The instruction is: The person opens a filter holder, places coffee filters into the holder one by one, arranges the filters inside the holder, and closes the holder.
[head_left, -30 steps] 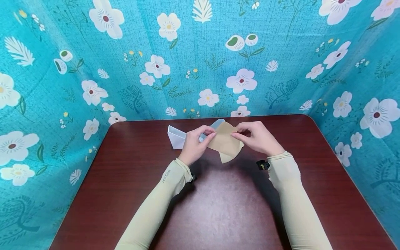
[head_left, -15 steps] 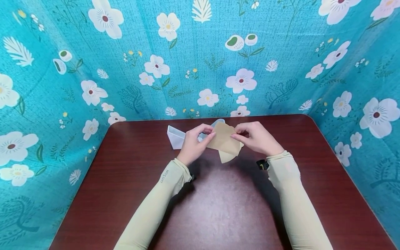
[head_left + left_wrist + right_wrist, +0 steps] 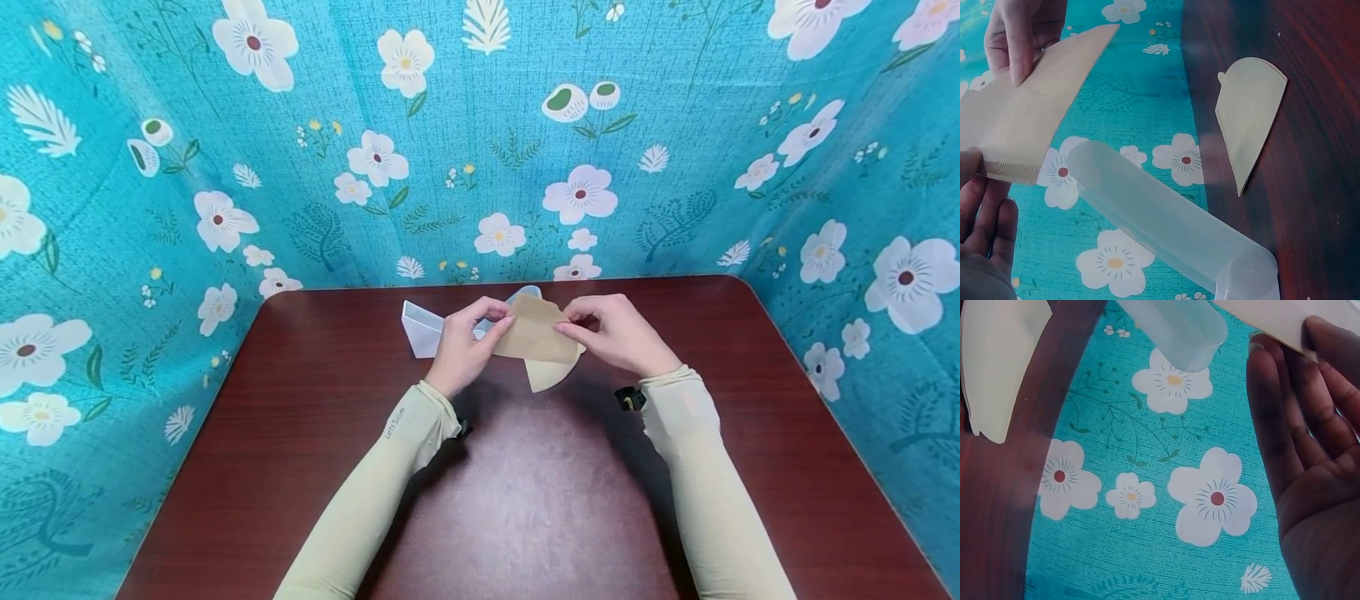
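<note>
A tan paper coffee filter [image 3: 534,332] is stretched between my two hands above the far part of the table. My left hand [image 3: 463,346] pinches its left side between thumb and fingers. In the left wrist view the crimped seam of the coffee filter [image 3: 1010,169] shows beside the left thumb. My right hand [image 3: 621,333] pinches the opposite edge with thumb and fingertips. Below lies a stack of more filters [image 3: 549,377], partly covered by the held one in the head view; the left wrist view shows this stack [image 3: 1250,115] whole.
A translucent white plastic holder [image 3: 425,332] stands near the table's back edge, partly behind my left hand. Its long rounded part [image 3: 1166,206] reaches behind the filter. The dark red-brown table [image 3: 510,500] ends at a teal flowered cloth [image 3: 450,167].
The held coffee filter has turned a little, and its lower edge now lies more level. Both hands keep their grip and have barely moved. The stack and the holder stay put.
</note>
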The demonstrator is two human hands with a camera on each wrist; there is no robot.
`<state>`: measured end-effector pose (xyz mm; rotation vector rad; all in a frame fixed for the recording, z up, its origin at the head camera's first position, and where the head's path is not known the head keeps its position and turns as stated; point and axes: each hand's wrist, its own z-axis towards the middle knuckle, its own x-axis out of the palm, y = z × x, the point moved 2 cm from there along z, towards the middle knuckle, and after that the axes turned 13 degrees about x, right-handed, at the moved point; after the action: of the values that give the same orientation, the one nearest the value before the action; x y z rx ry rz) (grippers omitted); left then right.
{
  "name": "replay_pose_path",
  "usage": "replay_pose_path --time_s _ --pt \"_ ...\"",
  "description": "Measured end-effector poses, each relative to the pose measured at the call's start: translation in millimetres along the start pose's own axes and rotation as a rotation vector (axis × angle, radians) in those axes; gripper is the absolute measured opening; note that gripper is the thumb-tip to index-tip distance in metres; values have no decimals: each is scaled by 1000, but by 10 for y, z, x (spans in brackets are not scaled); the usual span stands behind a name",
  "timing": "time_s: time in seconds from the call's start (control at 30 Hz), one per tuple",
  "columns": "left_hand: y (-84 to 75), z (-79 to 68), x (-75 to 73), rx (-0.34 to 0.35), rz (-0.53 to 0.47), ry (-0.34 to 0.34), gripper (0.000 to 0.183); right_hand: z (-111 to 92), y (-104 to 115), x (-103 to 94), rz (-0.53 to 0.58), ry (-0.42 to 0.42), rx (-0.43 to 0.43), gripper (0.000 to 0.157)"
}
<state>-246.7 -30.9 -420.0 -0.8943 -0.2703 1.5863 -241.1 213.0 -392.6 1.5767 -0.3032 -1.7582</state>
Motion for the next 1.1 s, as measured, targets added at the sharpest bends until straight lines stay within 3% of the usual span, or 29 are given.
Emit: replay_pose_path --time_s 0.23,0.57,0.83,1.1 --pt "26 -13 -5 -23 4 18 13 16 0 -13 -6 -18 -47 7" --pt "16 10 -17 35 14 17 14 9 33 -21 -13 -9 -41 6" --pt "40 -5 -20 19 28 18 13 25 48 -28 -7 -57 -58 8" --pt "18 0 -23 30 21 11 11 19 58 -13 14 -48 -42 10"
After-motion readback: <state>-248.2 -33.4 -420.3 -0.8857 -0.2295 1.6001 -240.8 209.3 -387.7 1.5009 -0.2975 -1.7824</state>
